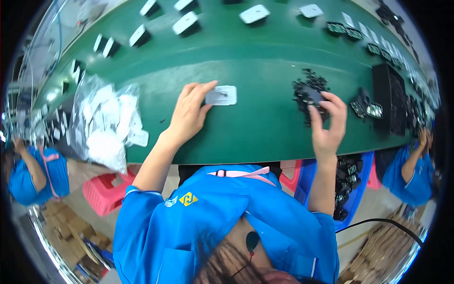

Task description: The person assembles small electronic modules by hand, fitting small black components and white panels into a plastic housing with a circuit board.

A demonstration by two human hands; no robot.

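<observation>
Green desk (255, 137) carries the parts. Clear bag (87, 90) of white parts sits left of the white cover (229, 99); black bin (385, 99) far right of it. Loose black-piece pile (302, 91) right of the cover, probably for easy right-hand reach. Right hand (329, 128) hides part of it; can't tell if its grip has a piece. Left hand (189, 108) pinches the cover's left end, likely steadying it. Stray black piece (162, 121) left of the cover.

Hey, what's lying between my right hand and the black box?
In the head view, a few small dark parts with shiny green faces lie between your right hand and the black box.
</observation>
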